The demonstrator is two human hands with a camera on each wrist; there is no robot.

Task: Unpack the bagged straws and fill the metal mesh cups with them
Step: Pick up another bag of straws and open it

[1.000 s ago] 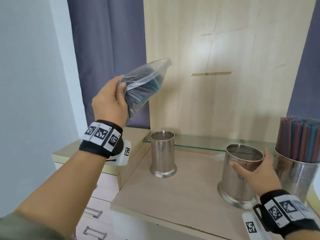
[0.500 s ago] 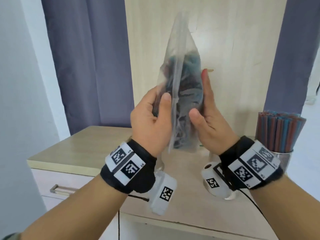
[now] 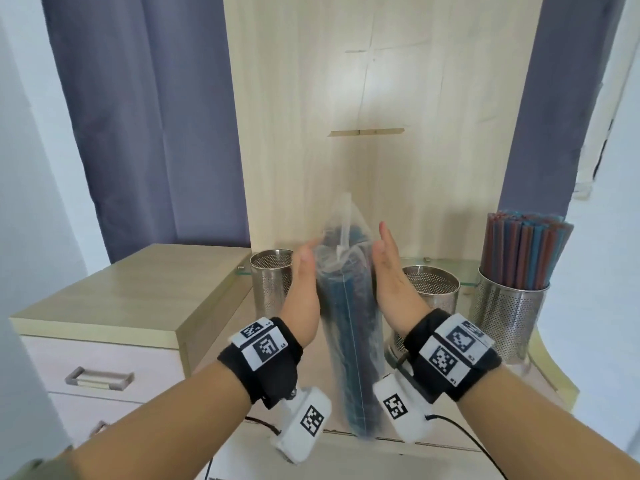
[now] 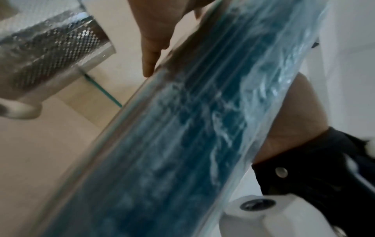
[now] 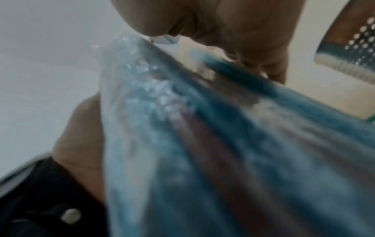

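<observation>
One perforated steel cup (image 3: 509, 320) right of the right hand (image 3: 389, 271) already bristles with straws (image 3: 524, 251), two cups (image 3: 272, 282) behind the hands stand empty, and the sealed bag of blue straws (image 3: 349, 327) is pressed between the flat, straight-fingered left hand (image 3: 304, 282) and right.

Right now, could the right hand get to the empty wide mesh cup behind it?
Probably yes, but not freely: the right hand is flat against the bag of straws, which would lose support. The wide mesh cup stands just beyond, nothing between.

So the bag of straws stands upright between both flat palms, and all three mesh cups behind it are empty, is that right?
Not quite: the head view shows the right-hand mesh cup already full of straws. The bag does stand upright between the left hand and right hand.
</observation>
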